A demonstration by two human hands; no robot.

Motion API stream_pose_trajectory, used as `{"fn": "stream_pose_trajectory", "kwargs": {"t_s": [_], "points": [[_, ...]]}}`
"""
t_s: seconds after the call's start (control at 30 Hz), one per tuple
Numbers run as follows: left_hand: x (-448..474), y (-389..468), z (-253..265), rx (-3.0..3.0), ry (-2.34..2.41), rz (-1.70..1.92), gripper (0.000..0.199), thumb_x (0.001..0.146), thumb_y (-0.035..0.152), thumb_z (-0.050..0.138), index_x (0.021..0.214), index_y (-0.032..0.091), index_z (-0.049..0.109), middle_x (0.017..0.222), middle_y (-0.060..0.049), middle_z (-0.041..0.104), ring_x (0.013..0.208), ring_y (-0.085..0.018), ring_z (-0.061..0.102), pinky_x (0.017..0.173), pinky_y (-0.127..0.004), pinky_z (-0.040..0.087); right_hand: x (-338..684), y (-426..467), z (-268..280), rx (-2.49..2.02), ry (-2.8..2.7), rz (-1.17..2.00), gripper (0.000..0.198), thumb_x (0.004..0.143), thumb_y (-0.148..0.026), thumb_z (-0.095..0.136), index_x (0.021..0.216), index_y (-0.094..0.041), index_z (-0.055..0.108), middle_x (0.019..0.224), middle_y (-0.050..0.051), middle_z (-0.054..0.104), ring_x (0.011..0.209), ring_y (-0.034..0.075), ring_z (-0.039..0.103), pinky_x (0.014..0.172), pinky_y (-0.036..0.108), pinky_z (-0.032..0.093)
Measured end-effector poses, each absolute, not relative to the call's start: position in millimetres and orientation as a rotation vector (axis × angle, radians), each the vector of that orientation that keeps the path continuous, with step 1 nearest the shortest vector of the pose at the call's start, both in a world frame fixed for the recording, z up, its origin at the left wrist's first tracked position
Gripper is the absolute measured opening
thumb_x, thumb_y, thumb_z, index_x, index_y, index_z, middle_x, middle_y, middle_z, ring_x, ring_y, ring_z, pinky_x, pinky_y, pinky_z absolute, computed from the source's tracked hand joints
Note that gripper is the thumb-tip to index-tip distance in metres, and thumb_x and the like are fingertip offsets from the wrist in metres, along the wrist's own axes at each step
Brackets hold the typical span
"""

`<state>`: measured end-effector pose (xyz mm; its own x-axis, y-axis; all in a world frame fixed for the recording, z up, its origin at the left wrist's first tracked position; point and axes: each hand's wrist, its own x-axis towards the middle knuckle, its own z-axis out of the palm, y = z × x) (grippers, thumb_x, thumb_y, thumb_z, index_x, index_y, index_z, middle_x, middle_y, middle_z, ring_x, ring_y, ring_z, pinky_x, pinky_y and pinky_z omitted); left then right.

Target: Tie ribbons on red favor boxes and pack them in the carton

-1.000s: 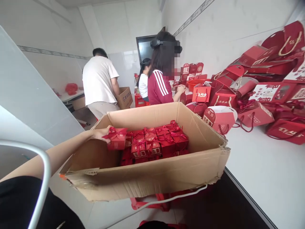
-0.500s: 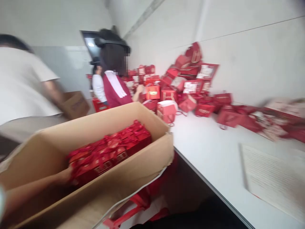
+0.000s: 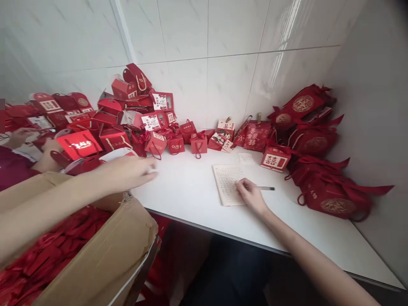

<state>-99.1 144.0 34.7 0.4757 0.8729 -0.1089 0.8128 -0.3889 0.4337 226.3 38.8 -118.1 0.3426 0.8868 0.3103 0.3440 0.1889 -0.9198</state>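
Observation:
My right hand [image 3: 251, 195] is closed around a dark-tipped pen [image 3: 266, 188] and rests on the lower right part of an open notebook [image 3: 228, 178] covered in handwritten lines. The pen points back to the right, and its writing end is hidden by my fingers. Over the cardboard box [image 3: 105, 250] reaches my left arm; my left hand [image 3: 135, 171] hovers at the table's left part, fingers loosely stretched with nothing in them. Just beyond it stand small red gift boxes [image 3: 156, 144] with cord handles. Red ribboned boxes [image 3: 54, 242] fill the cardboard box.
Red gift boxes [image 3: 114, 140] are heaped against the tiled wall at the left. More red bags with ribbons [image 3: 334, 199] pile up at the right wall. A small paper slip [image 3: 246, 158] lies behind the notebook on the white table [image 3: 188, 191]. Another person's hands [image 3: 47, 148] are at far left.
The view has swung right toward the table. My left hand has come out of the cardboard box and over the table. My right hand, with a pen, has come into view on the notebook.

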Motion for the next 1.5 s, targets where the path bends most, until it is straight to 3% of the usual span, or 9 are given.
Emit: {"fn": "stream_pose_trajectory", "kwargs": {"t_s": [0.07, 0.13, 0.2, 0.3, 0.43, 0.57, 1.2, 1.4, 1.5], "points": [[-33.7, 151.6, 27.3, 2.572, 1.226, -0.048, 0.017, 0.074, 0.030, 0.061, 0.075, 0.013, 0.063, 0.068, -0.001, 0.060, 0.086, -0.025, 0.060, 0.080, -0.031, 0.044, 222.5, 43.3, -118.7, -1.424, -1.223, 0.535, 0.037, 0.071, -0.056, 0.053, 0.062, -0.020, 0.048, 0.060, 0.001, 0.051, 0.059, 0.018, 0.048, 0.057, 0.030, 0.038], [33.4, 160.9, 7.7, 2.653, 0.922, -0.205, 0.013, 0.074, 0.024, 0.057, 0.079, 0.014, 0.063, 0.080, -0.004, 0.065, 0.084, -0.021, 0.060, 0.078, -0.026, 0.043, 221.7, 46.4, -120.7, -1.445, -1.205, 0.497, 0.032, 0.069, -0.052, 0.050, 0.062, -0.021, 0.044, 0.060, 0.000, 0.050, 0.058, 0.017, 0.047, 0.056, 0.029, 0.038], [85.6, 169.7, -17.9, 2.623, 0.824, -0.242, 0.019, 0.073, 0.027, 0.056, 0.087, 0.016, 0.063, 0.092, -0.003, 0.066, 0.086, -0.017, 0.060, 0.075, -0.021, 0.044, 222.7, 47.9, -123.2, -1.475, -1.192, 0.481, 0.031, 0.069, -0.050, 0.049, 0.060, -0.022, 0.040, 0.056, -0.002, 0.046, 0.054, 0.016, 0.043, 0.053, 0.027, 0.036], [120.2, 178.6, -52.7, 2.583, 0.805, -0.351, 0.039, 0.062, 0.039, 0.064, 0.093, 0.016, 0.062, 0.099, -0.007, 0.064, 0.087, -0.021, 0.059, 0.071, -0.024, 0.045, 224.8, 47.5, -126.4, -1.530, -1.179, 0.498, 0.031, 0.071, -0.046, 0.047, 0.056, -0.022, 0.035, 0.049, -0.004, 0.040, 0.047, 0.013, 0.037, 0.047, 0.025, 0.030], [112.5, 181.8, -76.2, 2.579, 0.838, -0.320, 0.062, 0.053, 0.051, 0.067, 0.104, 0.018, 0.056, 0.111, -0.010, 0.053, 0.102, -0.027, 0.051, 0.080, -0.030, 0.044, 226.0, 46.2, -127.4, -1.605, -1.179, 0.514, 0.026, 0.069, -0.038, 0.044, 0.054, -0.022, 0.031, 0.047, -0.006, 0.034, 0.046, 0.011, 0.032, 0.045, 0.023, 0.025], [103.2, 179.3, -80.9, 2.559, 0.835, -0.251, 0.067, 0.052, 0.056, 0.066, 0.108, 0.022, 0.052, 0.113, -0.008, 0.047, 0.109, -0.028, 0.044, 0.088, -0.034, 0.040, 225.1, 45.4, -126.0, -1.643, -1.217, 0.511, 0.026, 0.068, -0.037, 0.044, 0.053, -0.021, 0.029, 0.047, -0.006, 0.029, 0.046, 0.011, 0.028, 0.045, 0.023, 0.022], [104.9, 169.0, -71.5, 2.496, 0.863, -0.280, 0.058, 0.055, 0.045, 0.065, 0.106, 0.022, 0.051, 0.116, -0.007, 0.046, 0.111, -0.028, 0.042, 0.090, -0.035, 0.038, 226.0, 40.7, -126.0, -1.676, -1.207, 0.496, 0.024, 0.066, -0.029, 0.045, 0.053, -0.021, 0.027, 0.049, -0.006, 0.027, 0.047, 0.010, 0.026, 0.045, 0.023, 0.021], [103.0, 172.7, -75.8, 2.500, 0.845, -0.236, 0.057, 0.054, 0.046, 0.066, 0.105, 0.022, 0.053, 0.114, -0.007, 0.048, 0.110, -0.028, 0.044, 0.089, -0.035, 0.039, 229.4, 39.0, -121.7, -1.569, -1.107, 0.504, 0.025, 0.069, -0.030, 0.048, 0.054, -0.021, 0.030, 0.049, -0.006, 0.031, 0.047, 0.011, 0.029, 0.046, 0.023, 0.025], [101.0, 179.3, -82.5, 2.444, 0.790, -0.140, 0.048, 0.057, 0.043, 0.066, 0.098, 0.021, 0.057, 0.110, -0.006, 0.053, 0.105, -0.025, 0.050, 0.085, -0.032, 0.042, 246.3, 37.4, -116.8, -1.483, -0.961, 0.578, 0.032, 0.074, -0.038, 0.051, 0.057, -0.023, 0.029, 0.046, -0.007, 0.030, 0.041, 0.010, 0.026, 0.042, 0.023, 0.024]]}}
